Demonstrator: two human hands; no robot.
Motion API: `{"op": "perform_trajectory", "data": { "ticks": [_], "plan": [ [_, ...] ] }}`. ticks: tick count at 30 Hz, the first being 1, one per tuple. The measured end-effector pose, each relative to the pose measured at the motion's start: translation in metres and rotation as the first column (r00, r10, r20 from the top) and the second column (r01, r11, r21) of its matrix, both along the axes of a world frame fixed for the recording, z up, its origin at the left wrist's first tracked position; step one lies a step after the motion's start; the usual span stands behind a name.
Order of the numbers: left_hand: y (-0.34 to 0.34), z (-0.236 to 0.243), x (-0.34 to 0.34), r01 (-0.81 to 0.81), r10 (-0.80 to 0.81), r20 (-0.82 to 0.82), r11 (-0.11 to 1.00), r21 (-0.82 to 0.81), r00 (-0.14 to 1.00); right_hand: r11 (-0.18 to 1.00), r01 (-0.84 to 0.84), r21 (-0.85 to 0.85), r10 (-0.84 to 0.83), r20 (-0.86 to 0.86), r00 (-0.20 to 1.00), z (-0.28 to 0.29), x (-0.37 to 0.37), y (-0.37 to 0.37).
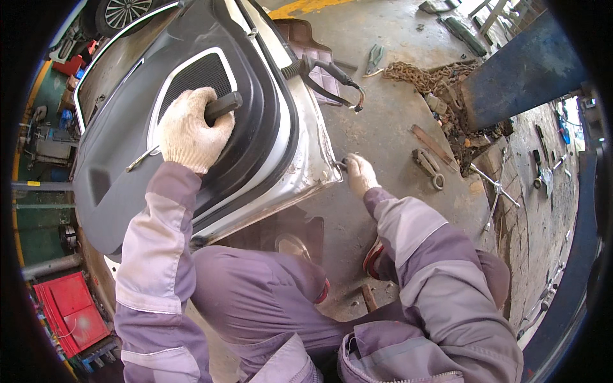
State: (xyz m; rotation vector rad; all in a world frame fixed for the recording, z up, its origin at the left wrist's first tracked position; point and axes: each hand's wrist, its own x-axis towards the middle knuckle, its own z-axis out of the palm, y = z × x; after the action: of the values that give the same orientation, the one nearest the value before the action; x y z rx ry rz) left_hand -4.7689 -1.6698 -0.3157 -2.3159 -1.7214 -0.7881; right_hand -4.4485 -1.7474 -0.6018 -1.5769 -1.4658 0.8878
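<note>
A car door (249,147) with a black inner trim panel (121,172) and a white metal edge lies in front of me. Over the speaker grille (199,75), my left hand (191,131), in a cream knit glove, is closed around a dark-handled screwdriver (225,106). Its metal shaft sticks out on the other side of the hand, toward the panel. My right hand (361,173), also gloved, has its fingers pinched together at the door's right-hand corner. A small dark bit shows at its fingertips, too small to name.
A black wiring harness (332,75) hangs off the door edge. On the floor at right lie pliers (375,59), a rusty chain (415,73), a clamp (429,167) and a cross wrench (497,186). A blue post (523,70) stands beyond. A red tool case (71,313) is at lower left.
</note>
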Motion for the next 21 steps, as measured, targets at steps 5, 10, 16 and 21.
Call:
{"op": "perform_trajectory", "data": {
  "ticks": [5, 10, 16, 21],
  "plan": [
    [0.001, 0.005, 0.003, -0.006, 0.006, -0.019, 1.0, 0.005, 1.0, 0.992, -0.016, -0.128, 0.005, -0.081, 0.997, -0.02, -0.009, -0.004],
    [-0.002, 0.002, -0.002, -0.009, 0.01, -0.015, 1.0, 0.022, 1.0, 0.892, -0.112, -0.439, -0.2, -0.603, 0.772, -0.018, -0.046, -0.007],
    [0.001, 0.002, 0.005, 0.012, -0.012, -0.009, 0.999, 0.031, 1.0, 0.884, -0.132, -0.449, -0.363, -0.836, 0.412, -0.066, -0.124, -0.022],
    [-0.001, 0.004, 0.003, 0.009, -0.01, 0.013, 1.0, 0.014, 1.0, 0.742, -0.1, -0.663, -0.65, -0.748, 0.133, -0.049, -0.131, -0.021]
  ]
}}
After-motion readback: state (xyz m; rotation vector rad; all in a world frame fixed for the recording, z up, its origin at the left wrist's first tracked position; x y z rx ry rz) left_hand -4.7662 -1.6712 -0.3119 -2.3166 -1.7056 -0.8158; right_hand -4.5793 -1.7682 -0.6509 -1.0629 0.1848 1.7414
